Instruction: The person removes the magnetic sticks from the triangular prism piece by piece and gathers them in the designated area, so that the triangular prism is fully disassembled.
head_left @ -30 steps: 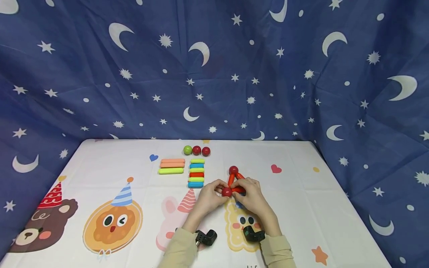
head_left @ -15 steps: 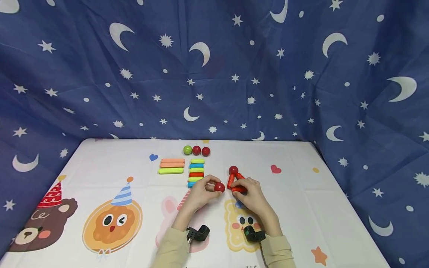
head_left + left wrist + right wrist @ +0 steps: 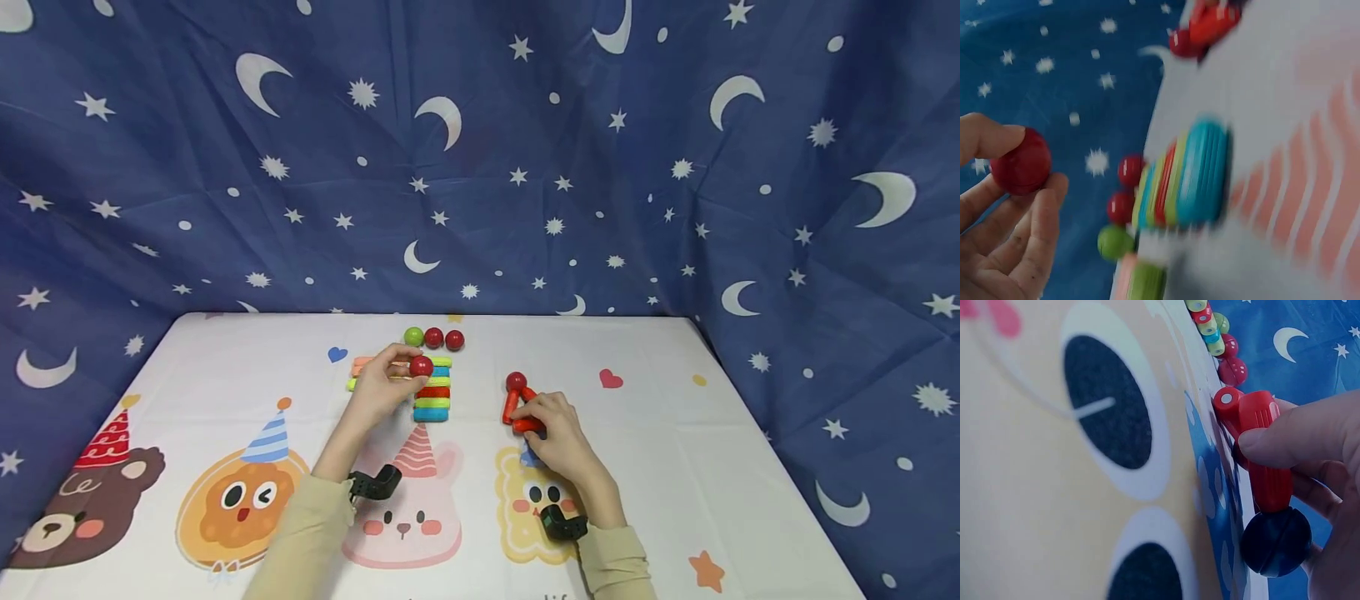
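My left hand holds a red ball between thumb and fingers, raised over the colored sticks; the left wrist view shows the same red ball against the curtain. Farther right, my right hand pinches a red stick with thumb and fingers. A dark ball sits at that stick's near end in the right wrist view. Beyond the fingers, two more red sticks meet at another red ball, forming an angle on the table. My right hand partly covers one of them.
A row of short ribbed sticks in blue, yellow and red lies left of center. Longer orange and yellow sticks lie partly behind my left hand. One green ball and two red balls line the back. A starry curtain stands behind.
My left hand has pulled the red ball away from the red sticks and carried it left, over the colored sticks. My right hand stays almost in place on its red stick.
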Tool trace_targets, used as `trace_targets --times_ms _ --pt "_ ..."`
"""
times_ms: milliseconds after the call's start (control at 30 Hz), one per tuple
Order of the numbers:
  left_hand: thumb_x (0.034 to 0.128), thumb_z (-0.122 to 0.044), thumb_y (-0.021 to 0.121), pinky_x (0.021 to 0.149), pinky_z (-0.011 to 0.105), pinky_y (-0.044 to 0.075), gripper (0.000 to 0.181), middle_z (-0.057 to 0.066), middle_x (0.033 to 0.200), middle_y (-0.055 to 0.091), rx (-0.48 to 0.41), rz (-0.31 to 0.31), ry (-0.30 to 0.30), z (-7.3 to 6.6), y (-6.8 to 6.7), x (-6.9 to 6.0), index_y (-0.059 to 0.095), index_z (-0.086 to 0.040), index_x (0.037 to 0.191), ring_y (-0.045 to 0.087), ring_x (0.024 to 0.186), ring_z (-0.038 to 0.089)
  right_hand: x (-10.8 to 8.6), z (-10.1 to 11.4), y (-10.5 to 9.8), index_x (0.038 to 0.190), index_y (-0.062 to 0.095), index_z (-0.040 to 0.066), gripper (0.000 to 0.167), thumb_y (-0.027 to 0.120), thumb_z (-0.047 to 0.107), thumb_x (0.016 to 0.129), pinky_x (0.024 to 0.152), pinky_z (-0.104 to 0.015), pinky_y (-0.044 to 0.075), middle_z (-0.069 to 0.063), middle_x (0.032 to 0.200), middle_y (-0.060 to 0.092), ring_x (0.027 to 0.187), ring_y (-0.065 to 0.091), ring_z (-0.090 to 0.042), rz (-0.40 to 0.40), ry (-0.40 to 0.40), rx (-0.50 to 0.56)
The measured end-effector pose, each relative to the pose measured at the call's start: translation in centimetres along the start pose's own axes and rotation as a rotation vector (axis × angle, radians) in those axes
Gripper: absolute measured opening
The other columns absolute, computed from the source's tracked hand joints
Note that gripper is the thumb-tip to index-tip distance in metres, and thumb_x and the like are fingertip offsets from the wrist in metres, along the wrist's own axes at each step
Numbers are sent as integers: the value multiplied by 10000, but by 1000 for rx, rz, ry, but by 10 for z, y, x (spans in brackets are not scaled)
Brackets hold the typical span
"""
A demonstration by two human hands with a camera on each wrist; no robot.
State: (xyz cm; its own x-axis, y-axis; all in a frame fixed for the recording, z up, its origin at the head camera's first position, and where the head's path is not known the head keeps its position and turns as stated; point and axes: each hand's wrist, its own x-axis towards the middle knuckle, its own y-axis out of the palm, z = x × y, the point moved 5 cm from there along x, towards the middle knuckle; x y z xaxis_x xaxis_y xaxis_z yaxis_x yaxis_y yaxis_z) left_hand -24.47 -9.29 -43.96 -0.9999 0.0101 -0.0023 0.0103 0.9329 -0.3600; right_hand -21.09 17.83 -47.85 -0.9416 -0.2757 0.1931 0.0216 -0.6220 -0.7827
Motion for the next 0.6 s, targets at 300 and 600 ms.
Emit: trace_targets --times_ms 300,600 --pt "854 -128 679 880 380 508 380 169 1246 588 221 1 -22 19 -43 47 567 -79 1214 610 1065 308 1 -1 -1 968 719 158 252 726 -9 779 949 -408 381 0 1055 555 1086 416 -214 -31 -7 -37" --pt "856 -95 664 844 394 530 386 215 1221 578 390 92 -27 29 -49 89 533 -27 1213 584 1079 345 -1 -6 -5 928 688 177 220 763 43 771 941 -403 439 -16 1153 546 1134 404 -215 -38 29 -21"
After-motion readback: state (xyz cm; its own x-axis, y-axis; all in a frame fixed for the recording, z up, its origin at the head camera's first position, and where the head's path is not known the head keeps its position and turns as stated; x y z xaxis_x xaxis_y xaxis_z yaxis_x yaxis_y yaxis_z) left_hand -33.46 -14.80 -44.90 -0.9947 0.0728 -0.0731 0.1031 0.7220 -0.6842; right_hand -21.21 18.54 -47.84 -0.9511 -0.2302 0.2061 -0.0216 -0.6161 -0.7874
